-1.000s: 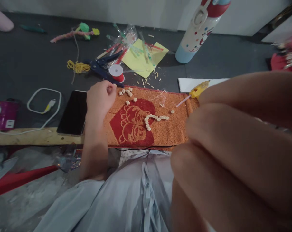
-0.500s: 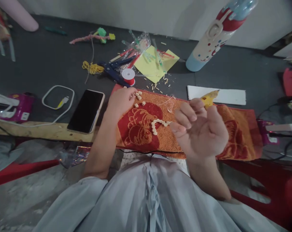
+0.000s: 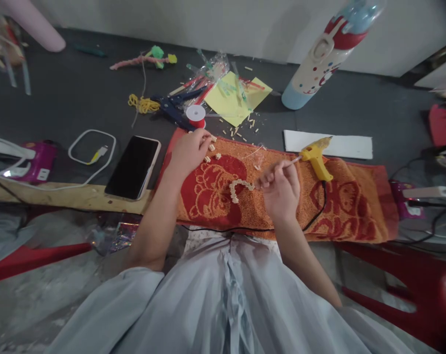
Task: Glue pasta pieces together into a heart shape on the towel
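My left hand [image 3: 193, 150] rests at the upper left of the orange and red towel [image 3: 211, 216], its fingers pinched beside small cream pieces [image 3: 212, 147]; what it holds, if anything, is hidden. My right hand [image 3: 282, 189] is closed over the towel's middle, at the right end of a curved chain of cream beads [image 3: 234, 189]. Whether the fingers grip the chain's end is too small to tell. Just to the right, a yellow glue gun [image 3: 316, 157] lies on the towel, its glue stick reaching toward my right hand.
Behind the towel are a thread spool [image 3: 196, 115], dark blue pliers [image 3: 174, 108], yellow paper [image 3: 230, 105] and cut bits. A bottle [image 3: 314, 64] stands at the back right. A white strip [image 3: 329, 143] lies behind the glue gun; a phone [image 3: 132, 167] is at the left.
My right hand has moved left and down from in front of the glue gun, its fingers now closed near the chain's end. The glue gun shows in full. My left hand has barely moved.
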`<action>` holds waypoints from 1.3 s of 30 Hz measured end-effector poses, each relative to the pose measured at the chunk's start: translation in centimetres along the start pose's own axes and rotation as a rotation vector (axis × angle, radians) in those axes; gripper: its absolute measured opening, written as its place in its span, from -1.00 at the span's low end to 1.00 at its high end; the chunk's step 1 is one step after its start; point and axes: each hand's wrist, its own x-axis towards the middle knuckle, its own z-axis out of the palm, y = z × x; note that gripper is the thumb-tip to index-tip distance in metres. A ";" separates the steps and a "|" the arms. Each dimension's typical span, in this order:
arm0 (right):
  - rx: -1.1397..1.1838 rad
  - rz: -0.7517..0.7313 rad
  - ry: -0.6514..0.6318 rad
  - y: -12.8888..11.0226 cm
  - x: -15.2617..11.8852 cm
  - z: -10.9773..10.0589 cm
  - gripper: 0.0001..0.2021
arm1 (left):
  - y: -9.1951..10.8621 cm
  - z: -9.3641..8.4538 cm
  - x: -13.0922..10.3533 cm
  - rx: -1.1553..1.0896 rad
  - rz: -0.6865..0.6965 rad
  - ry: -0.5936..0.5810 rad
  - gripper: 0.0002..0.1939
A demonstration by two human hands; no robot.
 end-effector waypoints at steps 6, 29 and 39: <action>-0.763 -0.428 -0.229 0.4 0.0 -0.7 -0.95 | 2.9 -1.8 -2.6 -0.917 -0.240 -0.192 -0.87; -1.121 -0.808 -0.539 2.7 -5.9 -3.8 -0.86 | 6.1 1.3 -15.6 -0.361 -0.142 -0.443 -0.73; -1.114 -0.613 -0.356 3.7 -7.0 -4.4 -0.82 | 6.0 3.5 -15.8 -0.094 -0.012 -0.232 -0.75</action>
